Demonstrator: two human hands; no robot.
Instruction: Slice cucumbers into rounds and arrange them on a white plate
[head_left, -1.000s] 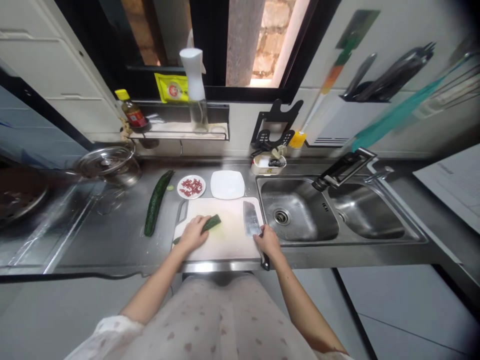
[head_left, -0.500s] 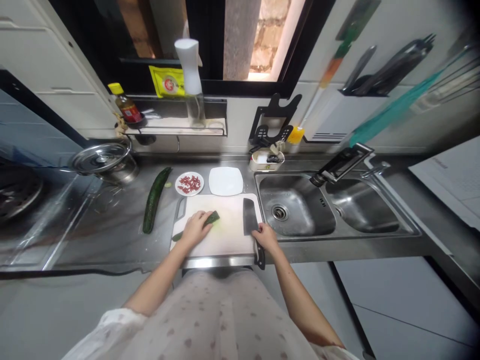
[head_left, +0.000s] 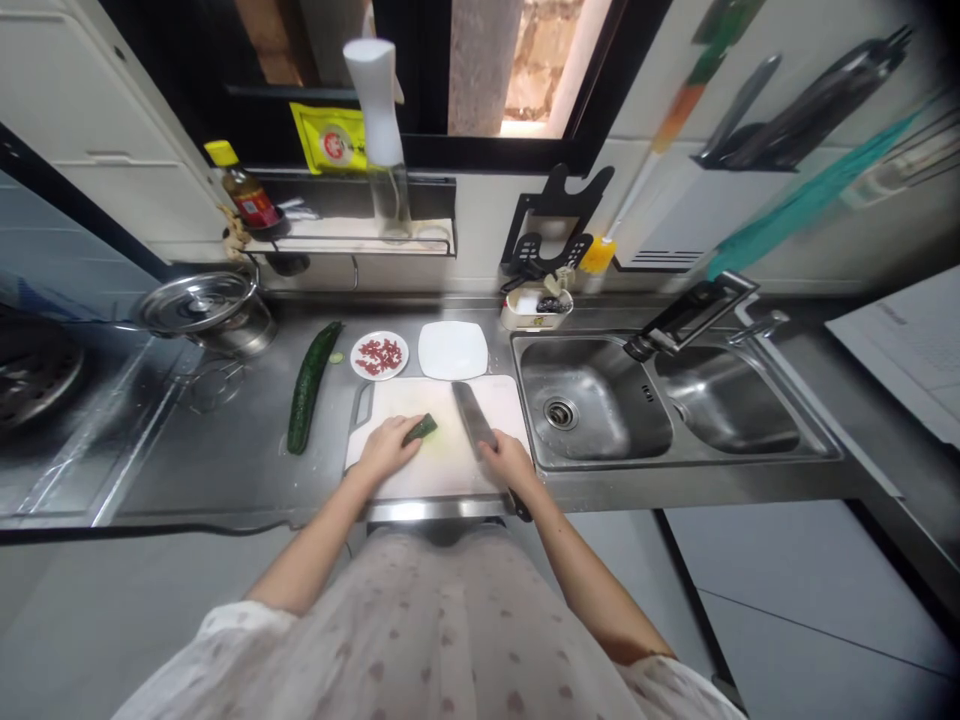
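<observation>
A white cutting board (head_left: 495,395) lies on the steel counter in front of me. My left hand (head_left: 384,448) presses down on a dark green cucumber piece (head_left: 420,429) near the board's left side, fingers curled over it. My right hand (head_left: 508,462) grips the handle of a cleaver (head_left: 472,418), whose blade is raised and angled toward the board's middle, a short way right of the cucumber piece. A whole cucumber (head_left: 309,385) lies on the counter left of the board.
Behind the board sit a small plate of red pieces (head_left: 379,355) and an empty white dish (head_left: 452,349). A double sink (head_left: 660,405) with a faucet (head_left: 690,315) is to the right. A lidded steel pot (head_left: 202,312) stands far left, bottles on a shelf (head_left: 352,240) behind.
My right hand lifted the cleaver from the board's right edge and swung its blade leftward toward the cucumber piece. The left hand stayed on the cucumber piece. The view shifted slightly.
</observation>
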